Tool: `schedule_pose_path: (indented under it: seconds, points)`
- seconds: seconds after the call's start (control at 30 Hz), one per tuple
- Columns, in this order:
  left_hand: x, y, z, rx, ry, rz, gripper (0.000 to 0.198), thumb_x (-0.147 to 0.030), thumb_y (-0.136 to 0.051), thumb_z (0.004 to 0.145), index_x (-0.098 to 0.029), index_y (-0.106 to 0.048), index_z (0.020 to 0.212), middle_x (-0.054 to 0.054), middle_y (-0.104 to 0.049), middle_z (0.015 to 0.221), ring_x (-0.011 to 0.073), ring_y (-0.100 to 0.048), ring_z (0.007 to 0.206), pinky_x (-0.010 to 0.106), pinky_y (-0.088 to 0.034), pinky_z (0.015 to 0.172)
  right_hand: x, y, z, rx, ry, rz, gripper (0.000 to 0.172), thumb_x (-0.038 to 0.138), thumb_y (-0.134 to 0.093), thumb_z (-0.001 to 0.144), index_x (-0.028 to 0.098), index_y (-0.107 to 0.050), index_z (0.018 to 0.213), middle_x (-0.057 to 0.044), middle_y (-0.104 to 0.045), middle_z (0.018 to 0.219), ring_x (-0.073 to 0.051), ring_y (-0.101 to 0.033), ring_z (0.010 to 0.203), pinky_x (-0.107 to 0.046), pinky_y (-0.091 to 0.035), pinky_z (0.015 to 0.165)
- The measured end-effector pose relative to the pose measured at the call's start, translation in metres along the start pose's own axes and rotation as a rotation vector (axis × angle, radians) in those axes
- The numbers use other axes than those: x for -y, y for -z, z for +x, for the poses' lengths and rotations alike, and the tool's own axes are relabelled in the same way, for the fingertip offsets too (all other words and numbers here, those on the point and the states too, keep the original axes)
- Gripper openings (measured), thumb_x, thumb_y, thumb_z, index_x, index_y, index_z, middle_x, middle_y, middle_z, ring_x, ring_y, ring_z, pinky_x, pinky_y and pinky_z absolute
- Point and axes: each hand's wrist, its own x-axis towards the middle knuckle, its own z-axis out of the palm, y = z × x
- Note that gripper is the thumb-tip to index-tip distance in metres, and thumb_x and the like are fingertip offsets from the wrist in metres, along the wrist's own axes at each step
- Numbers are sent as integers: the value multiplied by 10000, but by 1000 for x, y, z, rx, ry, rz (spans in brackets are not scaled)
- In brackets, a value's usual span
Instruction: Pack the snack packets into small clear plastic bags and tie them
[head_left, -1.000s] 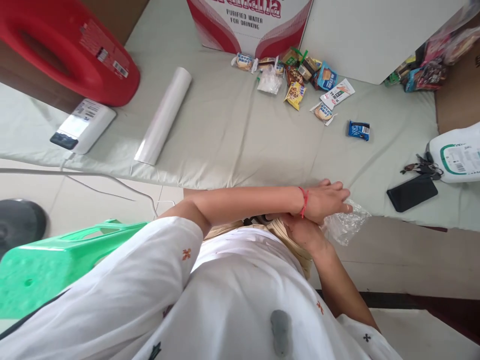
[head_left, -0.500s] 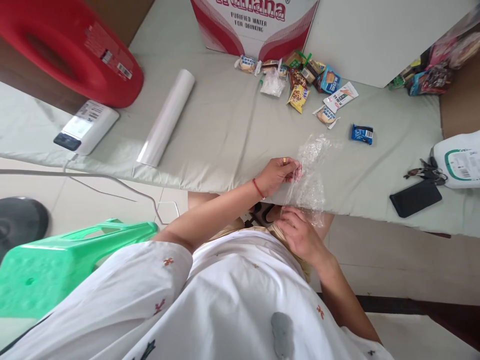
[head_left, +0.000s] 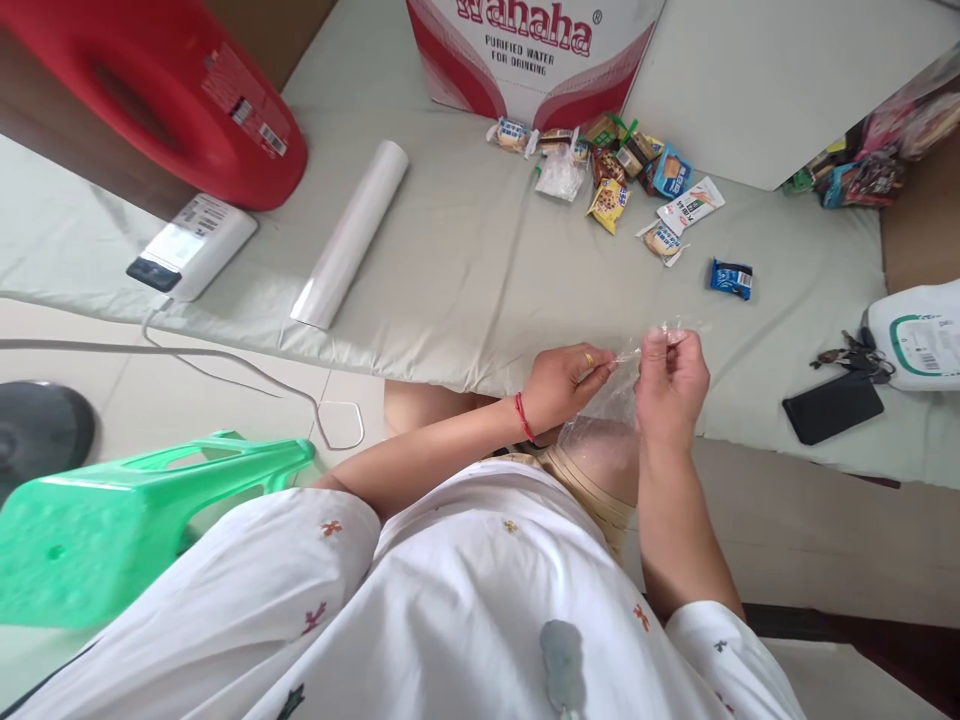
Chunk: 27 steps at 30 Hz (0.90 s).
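Observation:
A clear, crinkled plastic bag hangs between my two hands at the table's front edge, above my thigh. My left hand, with a ring and a red wrist cord, pinches the bag's edge between thumb and fingers. Just to the right, my right hand is closed on another part of the bag, thumb up and fingers curled. Whether anything is inside the bag cannot be made out. Beyond my hands lies a small blue snack packet, and further back a wrapped biscuit and a white packet.
More wrapped snacks lie before a water carton. A white roll, a label printer and a red jug stand left. Rightward are a black phone, keys and a white bottle. A green stool stands below.
My right hand has risen from my lap to the table edge and now grips the bag. The bag, spread upward before, is drawn in between both hands. The view has shifted slightly.

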Motion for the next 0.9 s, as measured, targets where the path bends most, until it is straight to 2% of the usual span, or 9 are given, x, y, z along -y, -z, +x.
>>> schedule_pose_path:
  seconds: [0.1,0.2,0.27,0.37,0.47,0.57,0.73,0.83,0.9]
  points:
    - [-5,2,-4,50,18,-86,450,-610,-618,971,-191,-781,982,99,-795,1032,228,-729,979,323,-536,917,-5,-8,1,1,-9,28,475,709,-620,936,238,-566,907,29,-495,722,-123,-509,655,-248,-443,577]
    - [-11,-1,-3,53,84,-256,561,-674,-512,1010,-163,-738,964,84,-768,982,204,-699,956,304,-532,885,-6,-11,-2,40,-37,63,465,705,-613,938,244,-562,908,45,-468,696,-110,-467,603,-240,-414,538]
    - [-14,-6,-1,21,98,-331,543,-673,-538,1000,-162,-706,929,61,-742,931,180,-670,909,289,-522,855,-3,-14,-5,66,-46,100,469,700,-650,917,243,-551,883,53,-464,684,-99,-445,585,-228,-399,517]
    - [-14,-12,4,-88,157,-435,502,-642,-573,993,-168,-659,854,34,-702,845,148,-631,820,267,-513,793,3,-16,-7,62,-77,257,466,657,-747,867,239,-542,846,68,-458,666,-79,-393,545,-208,-350,465]
    - [-13,-10,7,-219,257,-546,451,-601,-586,1005,-176,-644,868,36,-705,870,138,-643,822,249,-528,765,9,-7,-3,54,-144,409,473,601,-838,802,232,-543,820,73,-482,674,-60,-374,525,-182,-300,429]
    - [-12,-4,11,-324,354,-618,421,-569,-559,1038,-194,-582,848,24,-689,824,129,-655,754,243,-538,711,10,4,0,109,-215,473,476,558,-898,744,221,-567,795,61,-526,709,-58,-446,581,-154,-362,466]
    - [-1,7,22,-450,346,-433,388,-463,-500,1086,-213,-525,790,-48,-507,566,101,-469,503,236,-404,556,8,4,-4,136,-312,533,482,525,-965,649,215,-622,783,32,-606,830,-93,-587,789,-193,-578,655]
    - [10,22,27,-450,320,-289,344,-351,-521,1076,-208,-546,765,-63,-436,508,100,-420,484,236,-343,538,8,7,-4,142,-360,552,500,504,-994,601,202,-628,759,20,-635,843,-96,-606,782,-197,-592,637]
    - [15,37,29,-404,330,-299,325,-318,-521,1073,-209,-554,768,-73,-410,490,96,-393,459,233,-319,514,8,16,2,157,-381,567,494,474,-1006,590,193,-632,750,13,-644,835,-95,-613,757,-195,-594,616]
